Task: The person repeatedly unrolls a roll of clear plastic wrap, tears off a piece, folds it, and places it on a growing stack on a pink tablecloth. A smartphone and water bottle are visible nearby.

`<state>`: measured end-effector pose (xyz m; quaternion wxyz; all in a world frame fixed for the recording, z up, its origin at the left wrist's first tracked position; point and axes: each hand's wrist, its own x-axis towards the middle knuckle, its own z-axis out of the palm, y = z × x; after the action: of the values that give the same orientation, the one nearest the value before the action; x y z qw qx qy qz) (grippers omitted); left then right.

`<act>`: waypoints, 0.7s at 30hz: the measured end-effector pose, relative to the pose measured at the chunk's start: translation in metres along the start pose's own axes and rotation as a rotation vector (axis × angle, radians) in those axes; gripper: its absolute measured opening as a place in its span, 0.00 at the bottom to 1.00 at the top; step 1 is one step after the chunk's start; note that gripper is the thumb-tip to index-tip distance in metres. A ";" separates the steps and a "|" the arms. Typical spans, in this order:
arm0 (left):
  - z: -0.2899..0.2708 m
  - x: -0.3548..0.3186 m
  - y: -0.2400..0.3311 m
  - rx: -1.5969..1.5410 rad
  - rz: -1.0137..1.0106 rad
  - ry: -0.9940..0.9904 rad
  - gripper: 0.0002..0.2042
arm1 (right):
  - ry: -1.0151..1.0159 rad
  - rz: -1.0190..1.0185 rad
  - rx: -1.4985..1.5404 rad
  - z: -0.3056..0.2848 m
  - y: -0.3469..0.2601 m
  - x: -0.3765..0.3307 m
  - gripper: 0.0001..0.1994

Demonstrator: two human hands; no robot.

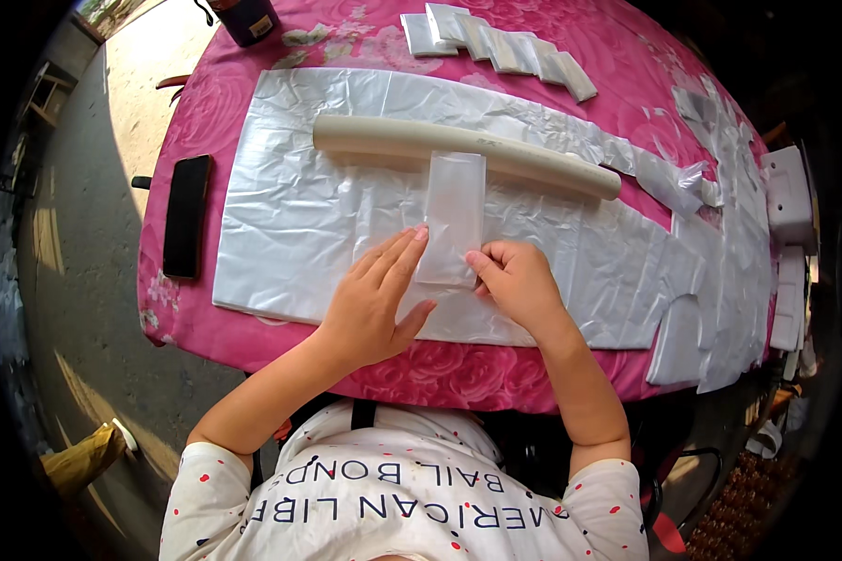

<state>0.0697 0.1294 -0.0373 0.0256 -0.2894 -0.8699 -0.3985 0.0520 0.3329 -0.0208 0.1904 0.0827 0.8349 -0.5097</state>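
Observation:
A narrow folded strip of translucent white plastic (455, 210) lies upright in front of me, its far end reaching a long beige tube (458, 142). My right hand (519, 280) pinches the strip's right edge near its lower end between thumb and fingers. Along the left edge, my left hand (379, 294) rests with fingers stretched out and thumb apart, its fingertips touching the plastic. Under both hands spreads a stack of white plastic bags (290, 234), creased and flat. The tube lies across this stack, beyond my hands.
Several small folded plastic packets (505, 49) lie in an overlapping row at the far side. A black phone (188, 217) sits at the left, and a dark cup (244, 19) stands at the far left. A pink floral cloth (449, 374) covers the table. White plastic chairs (788, 196) stand at the right.

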 end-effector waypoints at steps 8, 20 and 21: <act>0.023 -0.008 0.007 0.371 0.037 -0.289 0.37 | 0.082 -0.057 -0.308 0.003 -0.011 -0.007 0.13; 0.017 0.017 0.004 0.296 0.069 -0.063 0.28 | -0.036 -0.991 -0.693 -0.027 0.010 0.026 0.24; 0.017 0.019 0.002 0.331 0.102 -0.067 0.27 | -0.049 -0.991 -0.687 -0.029 0.010 0.028 0.23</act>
<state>0.0581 0.1517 -0.0417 0.0639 -0.3381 -0.9082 -0.2382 0.0231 0.3615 -0.0281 -0.0347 -0.3942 0.8862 -0.2408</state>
